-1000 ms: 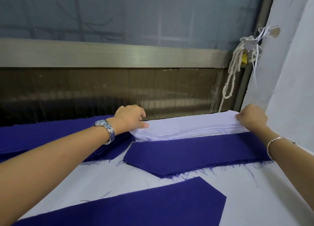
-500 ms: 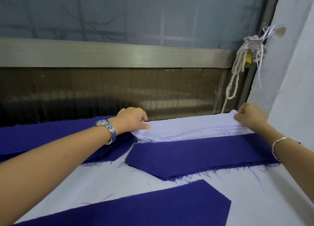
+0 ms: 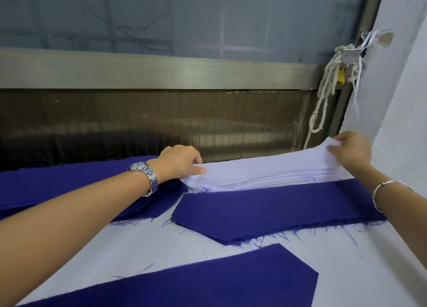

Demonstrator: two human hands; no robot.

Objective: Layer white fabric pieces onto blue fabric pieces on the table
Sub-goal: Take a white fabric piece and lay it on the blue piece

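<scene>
Where the left forearm crosses it, a blue stack [image 3: 69, 179] is seen lying under the wrist and its watch [image 3: 144, 175]. Just beyond, the left hand [image 3: 182, 160] is set on the left end of the white stack [image 3: 261, 171]: the thumb is laid flat on top and the fingers are curled at the far edge, though whether a layer is pinched there cannot be told. The white stack is stretched between the two hands, its long axis running left to right, so one hand is placed at each end and neither is nearer. On the near side of both hands, just beside the stack's front edge and parallel to it, a blue piece [image 3: 277, 208] is laid flat on the table [image 3: 161, 244], with a nearer blue piece [image 3: 208, 281] closer to the body. At the right end, the top white layers are pinched by the right hand [image 3: 351, 150] and raised off the pile. The coming move is judged to be a short pull toward the body, across the white layer's width, onto the parallel blue piece.
</scene>
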